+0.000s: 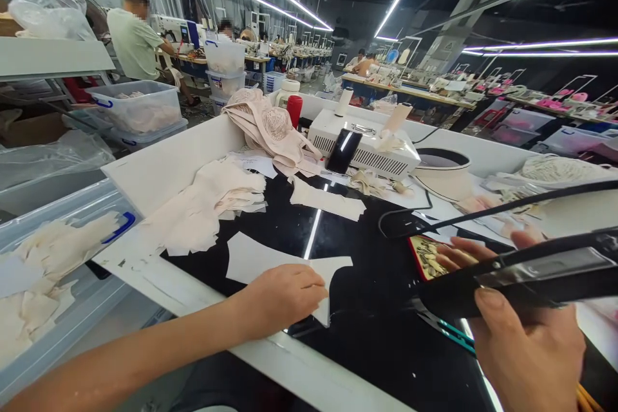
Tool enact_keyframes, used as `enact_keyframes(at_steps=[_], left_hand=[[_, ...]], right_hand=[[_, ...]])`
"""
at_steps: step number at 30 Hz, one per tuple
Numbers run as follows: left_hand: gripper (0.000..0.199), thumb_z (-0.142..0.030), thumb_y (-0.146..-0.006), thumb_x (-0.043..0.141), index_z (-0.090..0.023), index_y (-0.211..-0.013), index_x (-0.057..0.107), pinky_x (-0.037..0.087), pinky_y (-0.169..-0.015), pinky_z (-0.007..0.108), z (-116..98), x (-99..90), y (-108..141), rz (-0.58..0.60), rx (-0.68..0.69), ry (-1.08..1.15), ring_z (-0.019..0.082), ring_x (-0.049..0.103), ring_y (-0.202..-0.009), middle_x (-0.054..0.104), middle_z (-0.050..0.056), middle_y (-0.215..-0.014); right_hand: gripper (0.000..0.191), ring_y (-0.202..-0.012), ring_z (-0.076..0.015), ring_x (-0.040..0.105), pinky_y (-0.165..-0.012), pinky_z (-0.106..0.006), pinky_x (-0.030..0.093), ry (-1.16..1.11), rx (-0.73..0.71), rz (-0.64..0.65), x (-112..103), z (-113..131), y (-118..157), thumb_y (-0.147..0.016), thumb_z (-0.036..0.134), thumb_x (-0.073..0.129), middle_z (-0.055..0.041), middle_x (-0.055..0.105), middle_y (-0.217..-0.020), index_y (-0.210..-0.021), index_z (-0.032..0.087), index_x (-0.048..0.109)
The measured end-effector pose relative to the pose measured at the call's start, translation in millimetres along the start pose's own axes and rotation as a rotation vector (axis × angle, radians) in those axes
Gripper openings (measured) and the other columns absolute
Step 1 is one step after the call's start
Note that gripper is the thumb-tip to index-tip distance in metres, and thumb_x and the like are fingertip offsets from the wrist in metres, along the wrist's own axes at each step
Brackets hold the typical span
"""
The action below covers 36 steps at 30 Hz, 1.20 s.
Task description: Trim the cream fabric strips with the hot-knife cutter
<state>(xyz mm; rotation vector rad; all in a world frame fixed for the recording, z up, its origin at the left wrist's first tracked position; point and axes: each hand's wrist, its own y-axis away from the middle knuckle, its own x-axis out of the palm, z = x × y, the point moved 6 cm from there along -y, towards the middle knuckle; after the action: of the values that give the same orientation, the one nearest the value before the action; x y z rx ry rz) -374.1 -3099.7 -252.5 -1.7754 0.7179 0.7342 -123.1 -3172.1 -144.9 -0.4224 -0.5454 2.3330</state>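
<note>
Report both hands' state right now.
Left hand: fingers curled, resting on the flat white cut-out piece; can't tell whether it's pinched.
Right hand: closed around the long black handheld tool, holding it.

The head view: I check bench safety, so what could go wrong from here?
The black tool in the right hand appears close to the red-rimmed tray; a bump could scatter the small pieces inside.
The teal-handled scissors lie near that hand, which might catch on them.
The white piece under the left hand could slip on the glossy black surface if pressed unevenly.
</note>
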Motion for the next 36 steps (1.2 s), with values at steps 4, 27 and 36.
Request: enact_keyframes(at_steps=[4,27,36], left_hand=[[0.012,-0.013,-0.104,0.056,-0.016,-0.101,0.067,0.058,-0.099,0.03,-9.3,7.5,1.0,0.129,0.111,0.066,0.021,0.07,-0.108,0.075,0.008,-0.107],[0.009,-0.009,-0.093,0.068,-0.017,-0.091,0.072,0.057,-0.091,0.025,-1.7,22.6,0.6,0.013,-0.093,0.343,0.017,0.073,-0.096,0.078,0.002,-0.104],[0.01,-0.008,-0.094,0.068,-0.015,-0.092,0.074,0.055,-0.092,0.025,0.3,22.0,-0.1,0.001,-0.094,0.403,0.018,0.074,-0.097,0.079,0.004,-0.104]], right_hand=[[0.074,-0.074,-0.0247,0.071,-0.096,-0.065,0.053,-0.113,-0.073,-0.038,25.8,13.6,-4.4,-0.071,0.039,0.094,-0.0035,0.074,-0.097,-0.138,0.03,0.064],[0.046,-0.064,-0.0171,0.062,-0.052,-0.032,0.057,-0.517,-0.146,0.168,90.6,23.0,64.2,-0.09,0.034,0.08,0.0012,0.065,-0.084,-0.129,0.027,0.058],[0.045,-0.064,-0.0164,0.06,-0.052,-0.032,0.057,-0.518,-0.142,0.171,95.8,17.4,65.3,-0.089,0.035,0.08,0.0015,0.064,-0.083,-0.128,0.027,0.058]])
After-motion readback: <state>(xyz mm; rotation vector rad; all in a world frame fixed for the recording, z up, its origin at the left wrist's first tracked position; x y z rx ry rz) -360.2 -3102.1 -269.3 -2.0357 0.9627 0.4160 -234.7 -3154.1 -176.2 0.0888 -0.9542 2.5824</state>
